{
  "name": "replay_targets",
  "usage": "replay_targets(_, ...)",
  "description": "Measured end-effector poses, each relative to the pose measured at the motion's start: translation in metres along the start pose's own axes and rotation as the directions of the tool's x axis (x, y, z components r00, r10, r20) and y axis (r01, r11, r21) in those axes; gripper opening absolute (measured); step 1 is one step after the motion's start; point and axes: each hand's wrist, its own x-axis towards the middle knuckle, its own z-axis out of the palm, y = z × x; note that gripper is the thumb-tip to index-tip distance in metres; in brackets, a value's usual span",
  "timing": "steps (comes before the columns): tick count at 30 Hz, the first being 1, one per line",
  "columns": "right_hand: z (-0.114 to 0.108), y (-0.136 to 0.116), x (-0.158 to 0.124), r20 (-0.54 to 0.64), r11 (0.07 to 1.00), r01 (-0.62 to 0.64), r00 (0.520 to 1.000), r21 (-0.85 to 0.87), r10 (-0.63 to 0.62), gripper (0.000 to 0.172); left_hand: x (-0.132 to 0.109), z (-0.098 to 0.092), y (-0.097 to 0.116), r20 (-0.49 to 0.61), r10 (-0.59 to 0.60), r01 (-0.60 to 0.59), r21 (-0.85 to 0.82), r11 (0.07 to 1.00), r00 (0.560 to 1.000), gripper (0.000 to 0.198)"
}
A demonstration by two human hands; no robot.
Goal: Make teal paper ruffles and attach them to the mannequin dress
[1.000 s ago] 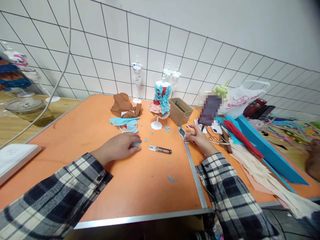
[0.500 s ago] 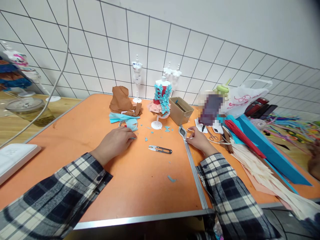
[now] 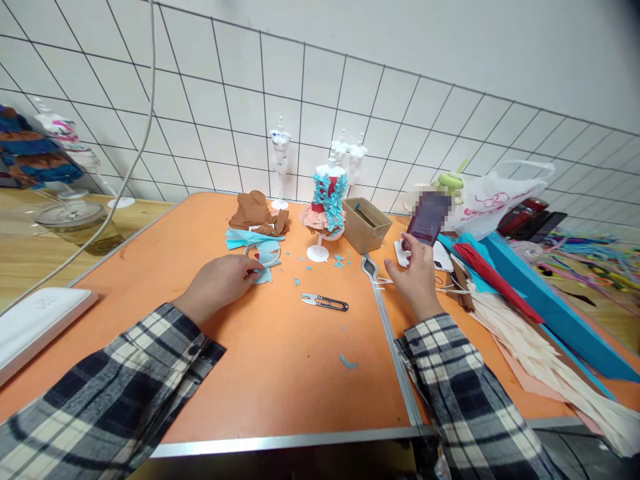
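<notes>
1. Phone [image 3: 429, 223], dark-faced, stands at the right rear of the orange table [image 3: 270, 387], just forward of the person's right hand [image 3: 419, 270] and well apart from the left hand [image 3: 215, 288].
2. Dress form [image 3: 329, 200], dressed in red, blue and pink fabric, upright between the two hands and beyond them.
3. Right hand clearly the nearer to the phone. Thumb spread away from the fingers, no closed grip visible. Fingertips overlap the phone's lower left edge; firm contact cannot be told.
4. Phone's long axis runs upward from that hand, top tilted toward the right.
5. Left hand: fingers bent together at the near rim of a pale hoop [image 3: 279, 255]. Whether they pinch or merely rest, cannot tell.
6. Thread snips [image 3: 318, 301] lie crosswise between the hands, blades toward the left, apart from both.
7. Blue scraps [image 3: 339, 261] strewn before the dress form.
</notes>
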Motion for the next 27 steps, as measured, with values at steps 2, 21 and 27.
replay_targets(2, 0.001, -0.005, -0.001, -0.061, 0.995, 0.069, 0.996, 0.067, -0.065, 0.059, -0.001, -0.002, 0.000, -0.029, -0.040, 0.042, 0.047, 0.998, 0.999, 0.031)
replay_targets(21, 0.028, -0.094, -0.051, 0.431, 0.686, -0.157, 0.868, 0.710, -0.247, 0.041, -0.015, 0.003, 0.071, -0.030, 0.361, -0.306, -0.597, 0.742, 0.932, 0.031)
replay_targets(27, 0.017, -0.068, -0.043, 0.639, 0.866, 0.094, 0.637, 0.490, -0.431, 0.101, -0.030, -0.022, 0.066, 0.158, 0.535, -0.383, -0.536, 0.752, 0.830, 0.059)
